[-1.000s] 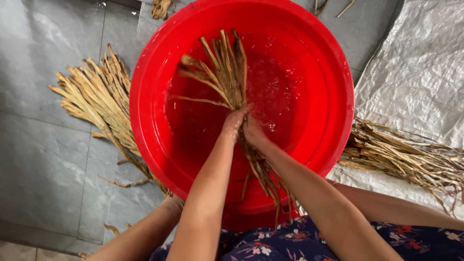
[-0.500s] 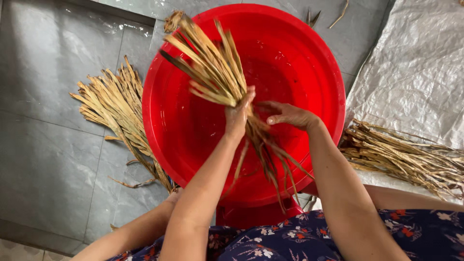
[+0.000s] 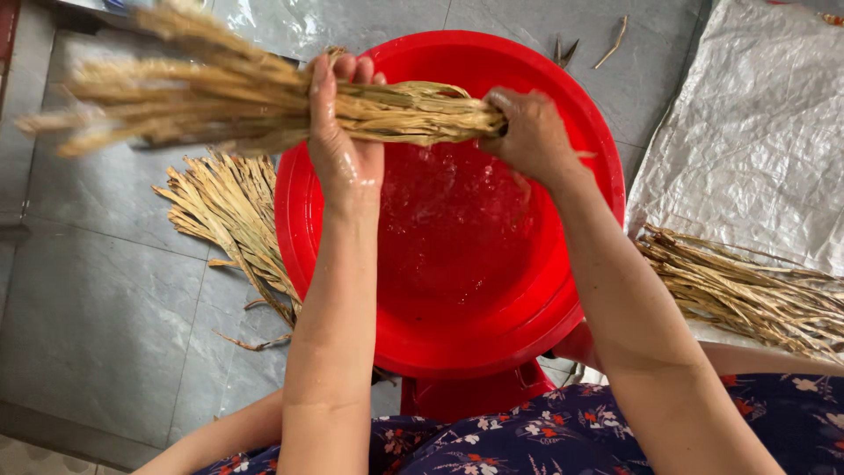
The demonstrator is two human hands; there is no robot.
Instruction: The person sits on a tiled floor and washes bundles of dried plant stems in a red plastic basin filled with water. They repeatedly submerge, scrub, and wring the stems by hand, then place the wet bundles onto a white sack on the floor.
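Note:
A wet bundle of dried straw-coloured leaves (image 3: 264,101) lies level above a round red basin (image 3: 563,299) with water in it. My left hand (image 3: 343,141) wraps around the bundle's middle, over the basin's left rim. My right hand (image 3: 527,132) grips the bundle's right end above the basin's far side. The bundle's loose tips stick out to the left, past the basin, and look blurred.
A heap of the same dried leaves (image 3: 233,215) lies on the grey tiled floor left of the basin. Another heap (image 3: 747,290) rests on a white woven sheet (image 3: 756,141) to the right. Loose scraps (image 3: 607,48) lie beyond the basin. My floral-clothed lap fills the bottom edge.
The bundle has been lifted out of the basin and turned from pointing away to lying sideways. My right hand moved from near the left hand to the bundle's right end.

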